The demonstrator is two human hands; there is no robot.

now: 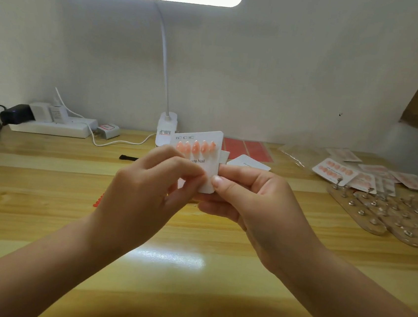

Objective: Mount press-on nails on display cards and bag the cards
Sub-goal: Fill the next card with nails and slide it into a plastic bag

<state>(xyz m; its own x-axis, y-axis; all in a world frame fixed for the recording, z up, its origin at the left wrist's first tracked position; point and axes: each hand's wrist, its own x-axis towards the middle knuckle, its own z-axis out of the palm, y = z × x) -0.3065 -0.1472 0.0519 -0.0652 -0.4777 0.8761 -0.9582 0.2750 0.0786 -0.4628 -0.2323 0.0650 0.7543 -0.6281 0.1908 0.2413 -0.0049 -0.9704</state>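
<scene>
While the card is held up over the desk, this is how things stand from where I'm watching:

Card: the white display card (204,158) is lifted off the wooden desk (45,187), tilted, with a row of five peach nails (195,146) already along its upper part.
Right hand: the right hand (252,201) grips the card's lower right corner, thumb on the face, fingers behind.
Left hand: the left hand (148,185) has its fingertips pinched against the card's lower half; whether they hold a nail I cannot tell, as the fingers cover that spot.
Step in hand: probably seating the second row.
Doing it well: I'd say press squarely, match the spacing above, and brace the card from behind so it doesn't bend.
Nearby: finished bagged cards (335,170) lie far right, beside wooden nail stands (390,218).
</scene>
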